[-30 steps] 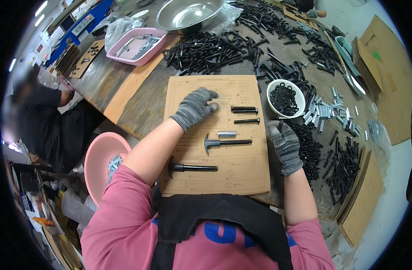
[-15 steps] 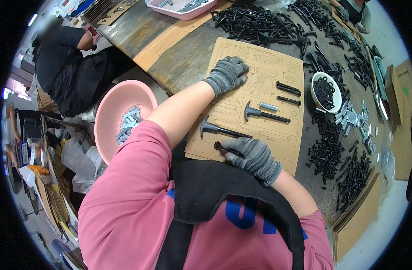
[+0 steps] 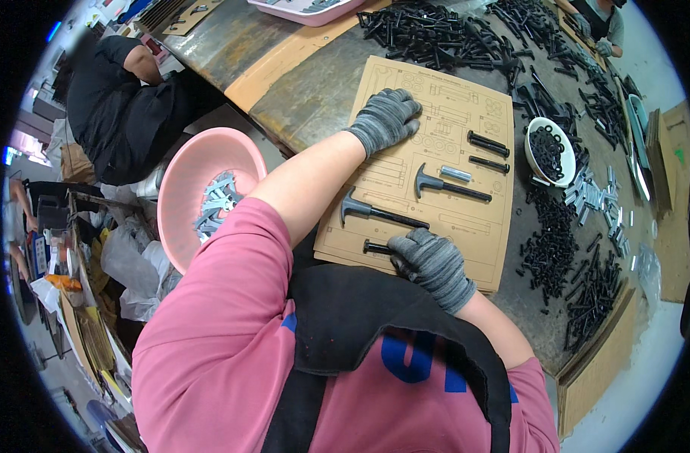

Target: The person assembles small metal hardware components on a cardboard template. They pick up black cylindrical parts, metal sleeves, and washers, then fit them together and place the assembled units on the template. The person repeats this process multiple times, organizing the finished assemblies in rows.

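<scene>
My left hand [image 3: 388, 122], in a grey striped glove, rests palm down on a cardboard sheet [image 3: 477, 260] printed with part outlines; its fingers lie on the sheet with nothing seen in them. My gloved right hand [image 3: 433, 266] has its fingers closed on a black bolt [image 3: 376, 248] at the near edge of the sheet; the bolt's right end is hidden. Above it lie a long T-handled bolt [image 3: 390, 219] and a shorter T-handled bolt [image 3: 456, 187]. A silver sleeve [image 3: 456, 174] and two black bolts [image 3: 488, 143] lie toward the right.
Right of the sheet stands a white bowl of black rings [image 3: 534, 170], among piles of black bolts [image 3: 592, 302] and silver sleeves [image 3: 590, 195]. A pink basin [image 3: 180, 211] holds grey metal pieces at my left. Other people are at the far left and far right.
The black bolt under my right hand was tilted and now lies flat along the sheet. My right hand has shifted slightly right; the left stays on the sheet.
</scene>
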### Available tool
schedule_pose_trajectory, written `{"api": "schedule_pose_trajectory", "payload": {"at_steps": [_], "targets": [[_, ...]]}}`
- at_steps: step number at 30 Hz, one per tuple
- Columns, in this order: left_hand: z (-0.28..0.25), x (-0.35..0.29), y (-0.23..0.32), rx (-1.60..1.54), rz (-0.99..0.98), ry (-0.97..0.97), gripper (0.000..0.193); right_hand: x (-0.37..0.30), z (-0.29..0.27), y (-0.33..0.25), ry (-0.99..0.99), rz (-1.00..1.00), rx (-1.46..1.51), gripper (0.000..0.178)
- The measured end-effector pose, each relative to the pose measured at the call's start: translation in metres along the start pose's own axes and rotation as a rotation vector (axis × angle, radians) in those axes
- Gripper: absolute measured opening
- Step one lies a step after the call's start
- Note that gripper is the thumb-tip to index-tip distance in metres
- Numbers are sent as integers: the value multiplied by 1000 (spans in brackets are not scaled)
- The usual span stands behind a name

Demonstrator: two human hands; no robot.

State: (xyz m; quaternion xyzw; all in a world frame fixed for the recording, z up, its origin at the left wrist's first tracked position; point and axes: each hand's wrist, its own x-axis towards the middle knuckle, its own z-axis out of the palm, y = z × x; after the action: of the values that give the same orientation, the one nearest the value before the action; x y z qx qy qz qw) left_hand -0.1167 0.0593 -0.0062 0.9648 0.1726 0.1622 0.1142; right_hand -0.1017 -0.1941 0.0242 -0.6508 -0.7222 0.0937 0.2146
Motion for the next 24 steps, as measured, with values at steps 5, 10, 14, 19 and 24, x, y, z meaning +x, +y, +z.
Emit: {"api": "schedule_pose_trajectory", "payload": {"at_steps": [5, 10, 14, 19, 24], "targets": [[-1, 4, 6, 7, 29, 17, 29, -5, 2, 1, 47, 8, 80, 11], [8, 4, -10, -88, 98, 97, 27, -23, -26, 15, 136, 138, 215, 21], [5, 19, -22, -494, -221, -82, 39, -80, -55, 48, 409, 316, 180, 19], [-10, 37, 57, -647, -177, -114, 38, -164, -80, 81, 558, 767, -56, 21], [9, 41, 177, -521, 455, -382, 37, -167, -78, 77, 485, 825, -181, 23]]}}
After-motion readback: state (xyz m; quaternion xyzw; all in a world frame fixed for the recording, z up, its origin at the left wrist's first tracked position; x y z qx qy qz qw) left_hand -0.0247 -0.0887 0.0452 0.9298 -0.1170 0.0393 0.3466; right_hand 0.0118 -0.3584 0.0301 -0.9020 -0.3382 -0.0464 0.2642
